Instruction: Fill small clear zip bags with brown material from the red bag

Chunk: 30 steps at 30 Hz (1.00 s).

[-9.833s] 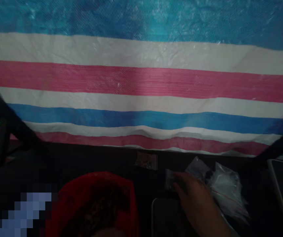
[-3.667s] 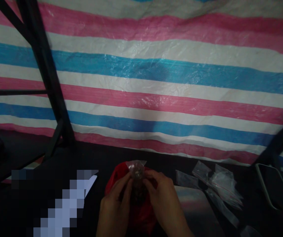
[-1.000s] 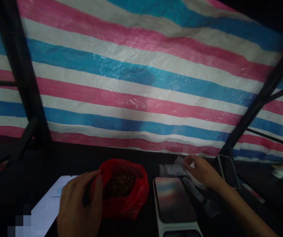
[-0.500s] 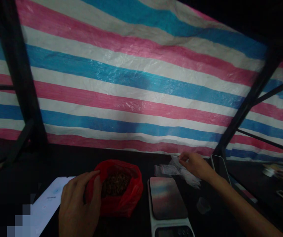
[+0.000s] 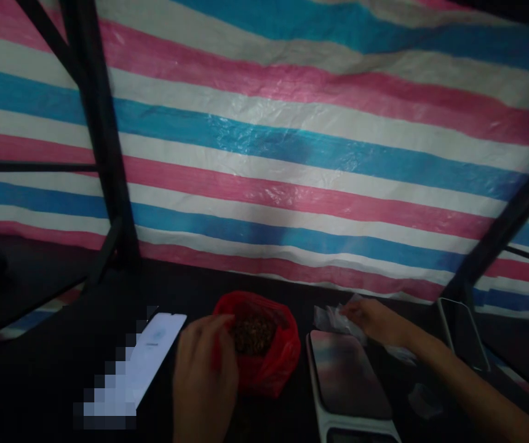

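Note:
A red plastic bag (image 5: 269,375) stands with its mouth spread, and small brown pieces (image 5: 253,335) fill it; their kind is too dim to tell. My left hand (image 5: 206,375) has its fingers curled over the bag's left rim, with the thumb on the near side. Behind the scale, my right hand (image 5: 377,321) pinches at a loose pile of small clear plastic bags (image 5: 326,318). Between the hands lies a white digital scale (image 5: 350,375) with nothing on its shiny plate. A small clear plastic cup (image 5: 425,401) is right of the scale.
On the left lies a device with a bright white screen (image 5: 160,344). A dark phone (image 5: 464,335) rests beyond my right forearm. Dark metal posts (image 5: 103,135) rise at both sides, before a striped plastic sheet (image 5: 292,197) behind the black table (image 5: 172,283).
The view has swung left, so things appear further right. My right hand has moved closer to the scale, over the clear bags. My left hand stays at the red bag's rim.

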### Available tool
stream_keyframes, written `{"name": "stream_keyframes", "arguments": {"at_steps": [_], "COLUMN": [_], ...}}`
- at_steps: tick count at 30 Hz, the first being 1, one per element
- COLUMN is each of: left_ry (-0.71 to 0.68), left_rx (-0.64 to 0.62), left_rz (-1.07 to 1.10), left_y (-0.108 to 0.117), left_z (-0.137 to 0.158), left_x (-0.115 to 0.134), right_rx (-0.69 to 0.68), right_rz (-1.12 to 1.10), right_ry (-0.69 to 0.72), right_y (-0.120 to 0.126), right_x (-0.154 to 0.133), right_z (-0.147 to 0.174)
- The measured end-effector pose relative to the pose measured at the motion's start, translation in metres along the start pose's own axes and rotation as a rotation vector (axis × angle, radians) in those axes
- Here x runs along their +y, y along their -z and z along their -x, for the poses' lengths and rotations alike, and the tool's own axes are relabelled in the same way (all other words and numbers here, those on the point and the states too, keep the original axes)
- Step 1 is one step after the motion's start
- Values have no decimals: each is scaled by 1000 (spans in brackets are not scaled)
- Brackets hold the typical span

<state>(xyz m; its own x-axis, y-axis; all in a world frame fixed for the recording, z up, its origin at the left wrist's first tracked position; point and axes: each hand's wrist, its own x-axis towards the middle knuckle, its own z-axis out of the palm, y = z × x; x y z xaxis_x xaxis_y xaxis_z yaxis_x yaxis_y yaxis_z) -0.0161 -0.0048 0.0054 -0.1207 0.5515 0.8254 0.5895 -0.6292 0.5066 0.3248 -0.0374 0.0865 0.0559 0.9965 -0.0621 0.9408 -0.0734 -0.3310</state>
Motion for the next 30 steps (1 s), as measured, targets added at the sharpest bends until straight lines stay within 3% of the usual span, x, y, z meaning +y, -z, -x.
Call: {"name": "stream_keyframes", "arguments": {"at_steps": [4,8,13,15,18,23,26,30], "left_ry": [-188,-212,-176,-86,139,525,554,510], "left_rx": [-164,-156,-192,-176,-155,-293,-297,-216], "left_rz": [116,196,111,24,-67,142,193,143], "left_y": [-5,-6,12,21,26,11,8,19], "left_z": [24,39,26,19,13,8,-3,-19], "left_x": [27,44,21,5,-13,-26,-31,-30], "right_rx": [181,495,724,702,538,207,116,75], "right_rz": [-123,-392,-426,-369,-182,35,169,360], "right_ry": [61,96,78,83,142,164,159,251], "right_y": [-10,-35,-64,-74,-88,-104,-100,-73], "right_x": [-59,-121,-152,-150,-145,-135,-120,-103], "right_z": [15,35,42,35,25,27,32,30]}}
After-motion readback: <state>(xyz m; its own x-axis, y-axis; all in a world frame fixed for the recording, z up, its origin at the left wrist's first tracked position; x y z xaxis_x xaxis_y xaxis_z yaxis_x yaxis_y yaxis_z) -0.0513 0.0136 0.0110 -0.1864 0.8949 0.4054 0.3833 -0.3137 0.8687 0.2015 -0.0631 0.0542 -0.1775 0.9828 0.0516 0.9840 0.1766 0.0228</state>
